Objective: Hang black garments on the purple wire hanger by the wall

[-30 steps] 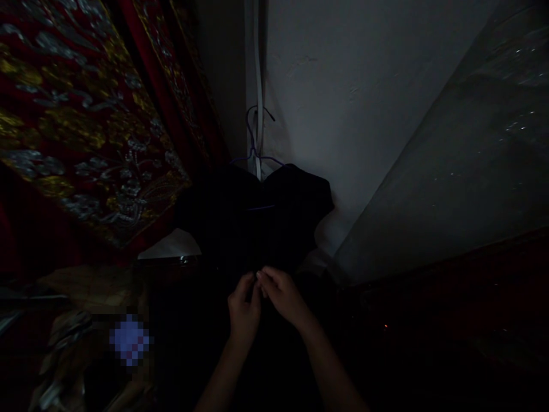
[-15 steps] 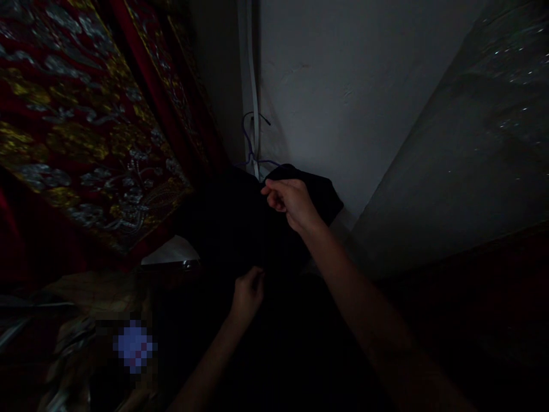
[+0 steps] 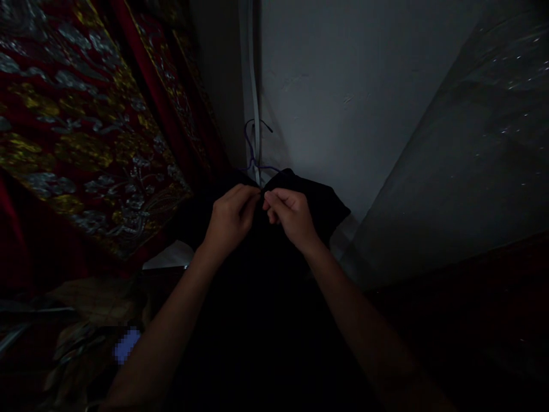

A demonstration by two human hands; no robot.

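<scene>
Black shirt [image 3: 268, 246]: I see it hanging by its shoulders from the purple hanger [image 3: 253, 163], in front of the grey wall [image 3: 334, 114].
Hands: at the shirt's top front edge, left hand [image 3: 231, 212] just beside right hand [image 3: 291, 214], fingertips nearly meeting.
Pinch: narrow on both; too dark for me to tell whether cloth is caught in either.
Change: the left hand has risen from lower down the front to join the right, so I judge the work is now at the neck.
Left side: red embroidered cloth [image 3: 94, 143].
</scene>
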